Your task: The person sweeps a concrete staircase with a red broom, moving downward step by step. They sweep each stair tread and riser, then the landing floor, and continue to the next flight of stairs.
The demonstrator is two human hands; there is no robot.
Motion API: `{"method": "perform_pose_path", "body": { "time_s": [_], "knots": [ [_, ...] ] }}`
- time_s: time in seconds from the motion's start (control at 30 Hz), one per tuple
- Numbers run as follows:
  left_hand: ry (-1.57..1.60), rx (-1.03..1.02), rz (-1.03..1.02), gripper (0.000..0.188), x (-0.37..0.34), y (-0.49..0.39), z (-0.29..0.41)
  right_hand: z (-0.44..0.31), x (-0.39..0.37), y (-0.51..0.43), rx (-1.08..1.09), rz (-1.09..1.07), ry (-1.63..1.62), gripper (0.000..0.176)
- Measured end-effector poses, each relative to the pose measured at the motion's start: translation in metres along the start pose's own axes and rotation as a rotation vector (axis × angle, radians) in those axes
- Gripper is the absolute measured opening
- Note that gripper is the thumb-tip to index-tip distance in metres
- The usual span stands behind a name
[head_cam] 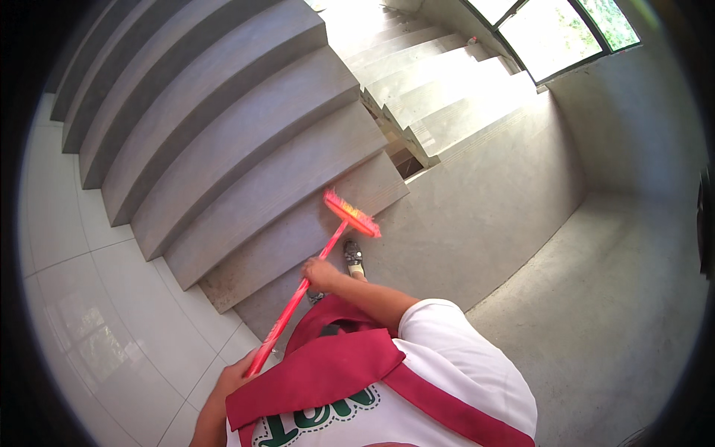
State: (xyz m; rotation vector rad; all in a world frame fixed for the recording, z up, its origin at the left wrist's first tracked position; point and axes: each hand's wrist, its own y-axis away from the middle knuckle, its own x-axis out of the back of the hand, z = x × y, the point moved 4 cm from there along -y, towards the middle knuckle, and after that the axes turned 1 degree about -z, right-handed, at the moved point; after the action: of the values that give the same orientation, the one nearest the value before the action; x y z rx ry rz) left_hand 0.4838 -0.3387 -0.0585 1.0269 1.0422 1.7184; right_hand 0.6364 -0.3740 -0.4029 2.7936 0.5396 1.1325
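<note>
My right hand (321, 274) is closed around the middle of a broom's red handle (287, 313). Lower down, close to my body, my left hand (237, 371) grips the handle's upper end. The broom head (353, 213), with red and yellow bristles, is slightly blurred. It appears over the edge of the lowest grey stair step (368, 184), just beyond my feet; whether the bristles touch the surface I cannot tell. One dark patterned shoe (353, 254) shows beside the handle. The other shoe (315, 296) is mostly covered by my dark red apron (318, 380).
Several concrete steps (268, 123) rise on the left beside glossy white tiles (111, 302). A second flight (447, 100) runs beneath a bright window (553, 39), with a gap (405, 159) between flights. A small red-and-white object (472, 40) lies there. Grey wall (631, 123) bounds the landing (469, 218).
</note>
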Motion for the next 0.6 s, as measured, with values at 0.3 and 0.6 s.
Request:
{"method": "perform_pose_path", "body": {
  "time_s": [0.3,0.6],
  "knots": [
    [-0.198,-0.147,-0.022,0.055,0.035,0.033,0.042,0.006,0.094,0.03,-0.073,0.328,0.005,0.015],
    [0.303,0.099,-0.035,0.057,0.032,0.052,0.049,-0.007,0.072,-0.012,0.121,0.179,-0.013,0.016]
  ]
}}
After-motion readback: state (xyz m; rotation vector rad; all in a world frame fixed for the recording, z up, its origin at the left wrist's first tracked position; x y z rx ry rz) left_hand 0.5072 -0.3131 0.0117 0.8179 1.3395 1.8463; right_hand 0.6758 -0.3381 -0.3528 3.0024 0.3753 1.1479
